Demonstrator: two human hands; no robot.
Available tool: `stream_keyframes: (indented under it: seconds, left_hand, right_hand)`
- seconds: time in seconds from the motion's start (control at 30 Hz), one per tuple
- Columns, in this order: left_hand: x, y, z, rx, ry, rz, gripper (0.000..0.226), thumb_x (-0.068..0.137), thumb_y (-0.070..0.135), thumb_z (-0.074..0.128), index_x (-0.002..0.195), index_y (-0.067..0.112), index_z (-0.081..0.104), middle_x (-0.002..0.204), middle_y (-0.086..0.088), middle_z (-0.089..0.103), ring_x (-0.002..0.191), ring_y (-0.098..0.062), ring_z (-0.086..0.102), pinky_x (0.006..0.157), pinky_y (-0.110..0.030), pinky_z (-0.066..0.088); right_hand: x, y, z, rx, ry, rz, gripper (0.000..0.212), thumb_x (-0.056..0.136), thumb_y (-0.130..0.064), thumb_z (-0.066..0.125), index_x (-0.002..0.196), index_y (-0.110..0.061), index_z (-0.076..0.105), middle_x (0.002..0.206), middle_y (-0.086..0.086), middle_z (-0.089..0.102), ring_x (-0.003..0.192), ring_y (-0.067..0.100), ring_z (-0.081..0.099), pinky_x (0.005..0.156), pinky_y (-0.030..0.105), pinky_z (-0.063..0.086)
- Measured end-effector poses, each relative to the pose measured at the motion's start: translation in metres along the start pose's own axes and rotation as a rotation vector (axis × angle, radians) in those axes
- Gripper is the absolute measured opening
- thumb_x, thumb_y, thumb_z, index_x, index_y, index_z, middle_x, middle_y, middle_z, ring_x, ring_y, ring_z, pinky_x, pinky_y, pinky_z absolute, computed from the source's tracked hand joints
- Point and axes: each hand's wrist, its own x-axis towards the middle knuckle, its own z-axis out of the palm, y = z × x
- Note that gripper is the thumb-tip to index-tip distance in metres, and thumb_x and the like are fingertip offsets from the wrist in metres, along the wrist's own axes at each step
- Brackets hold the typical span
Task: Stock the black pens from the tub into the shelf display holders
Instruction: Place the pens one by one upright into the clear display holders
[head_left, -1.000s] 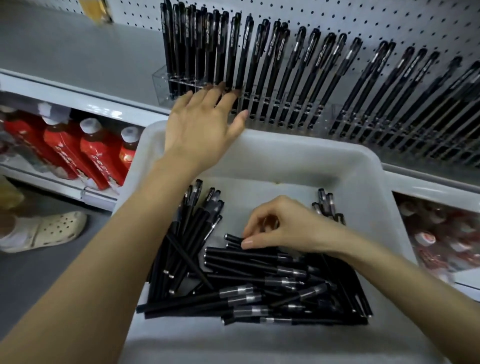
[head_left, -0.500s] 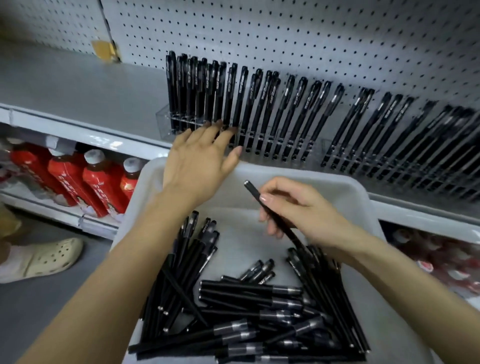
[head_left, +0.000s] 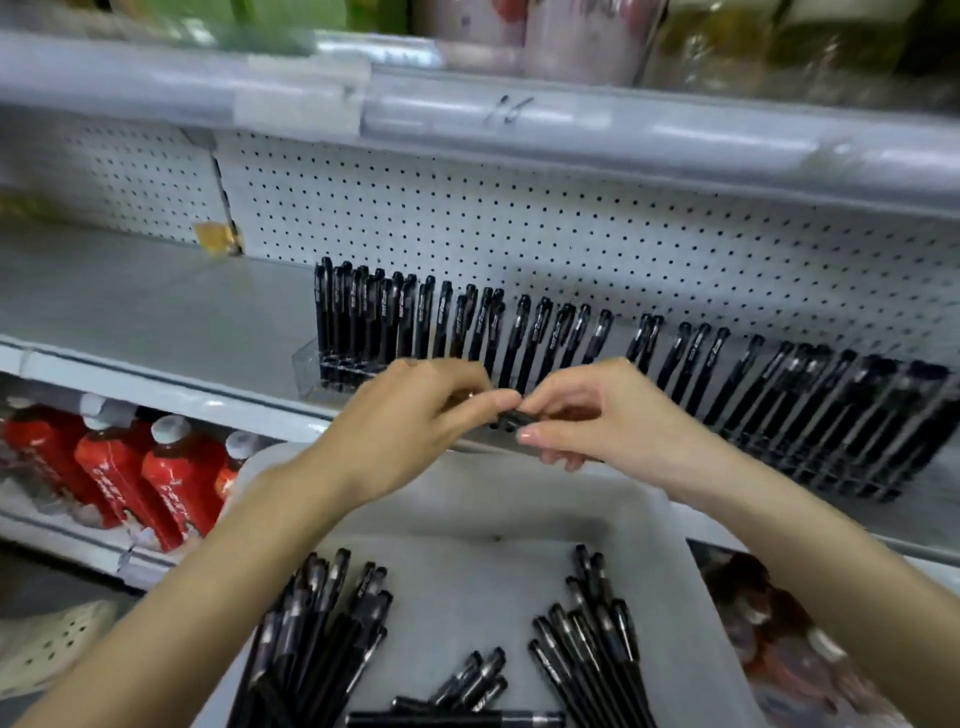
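A black pen (head_left: 519, 417) lies between my two hands, just above the tub's far rim and in front of the shelf holders. My right hand (head_left: 597, 421) grips its right part, fingers curled round it. My left hand (head_left: 415, 415) pinches its left end with thumb and fingertips. Most of the pen is hidden by my fingers. The grey tub (head_left: 483, 514) below holds several loose black pens (head_left: 587, 654). Clear display holders (head_left: 311, 364) on the shelf carry a long row of upright black pens (head_left: 530, 332).
White pegboard (head_left: 519, 228) backs the grey shelf (head_left: 156, 306), whose left part is bare. An upper shelf edge (head_left: 467, 114) runs overhead. Red bottles (head_left: 130, 467) stand on the lower shelf at left. A pale perforated shoe (head_left: 47, 644) is on the floor.
My right hand lifted a pen out of the tub up to the holders. My left hand came off the holder front and took the pen's other end. The view tilted upward.
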Motion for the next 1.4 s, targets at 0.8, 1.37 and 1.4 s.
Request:
stream_keyframes:
  seconds: [0.8,1.37,1.4]
  left_hand:
    - [0.012,0.003,0.052,-0.374,0.144,-0.215,0.021,0.079,0.027,0.073,0.062,0.018,0.065,0.059,0.006,0.058,0.057,-0.006,0.049,0.06,-0.028,0.04]
    - [0.006,0.001,0.058,0.188,0.28,-0.086,0.045,0.084,0.057,0.041,0.1,0.026,0.068,0.094,0.016,0.063,0.086,-0.002,0.058,0.068,-0.02,0.044]
    - [0.004,-0.002,0.058,0.277,0.279,-0.042,0.045,0.089,0.054,0.04,0.106,0.022,0.067,0.099,0.012,0.064,0.089,-0.007,0.06,0.071,-0.021,0.046]
  right_hand:
    - [0.012,0.002,-0.047,0.675,0.443,-0.044,0.021,0.085,-0.001,0.062,0.105,-0.007,0.066,0.099,0.007,0.073,0.092,0.017,0.07,0.074,0.025,0.056]
    - [0.022,0.009,-0.051,0.253,0.676,-0.18,0.027,0.08,-0.006,0.073,0.099,-0.022,0.062,0.088,0.002,0.069,0.078,0.012,0.07,0.079,0.033,0.058]
    - [0.023,0.011,-0.051,0.18,0.69,-0.191,0.026,0.08,-0.007,0.073,0.096,-0.024,0.06,0.087,0.001,0.07,0.08,0.012,0.069,0.082,0.037,0.057]
